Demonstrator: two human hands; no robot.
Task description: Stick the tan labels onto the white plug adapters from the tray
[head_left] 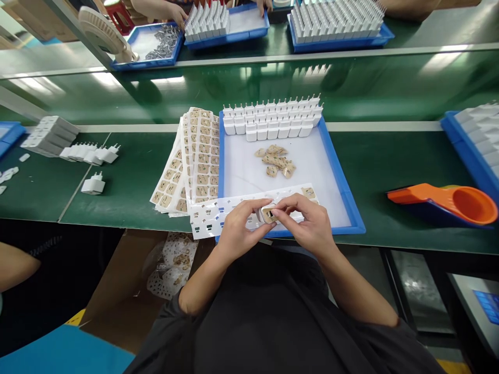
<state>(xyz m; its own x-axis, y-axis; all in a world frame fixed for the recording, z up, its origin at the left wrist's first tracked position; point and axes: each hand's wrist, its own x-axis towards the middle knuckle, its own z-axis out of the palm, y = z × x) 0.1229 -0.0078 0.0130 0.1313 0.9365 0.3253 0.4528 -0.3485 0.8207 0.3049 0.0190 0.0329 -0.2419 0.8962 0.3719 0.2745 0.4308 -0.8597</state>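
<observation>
My left hand and my right hand meet over the near edge of a blue tray. Both pinch a small white charger plug with a tan sticker on its face. Under my hands lies a mostly peeled white sticker sheet. Rows of white plugs stand at the tray's far end. A small heap of loose tan stickers lies in the tray's middle. Stacked full sticker sheets fan out left of the tray.
An orange and blue scoop lies at the right. More white plugs sit at the left. Another blue tray is at the far right. Other people's hands work at blue trays across the belt. Used sheets fill a cardboard box below.
</observation>
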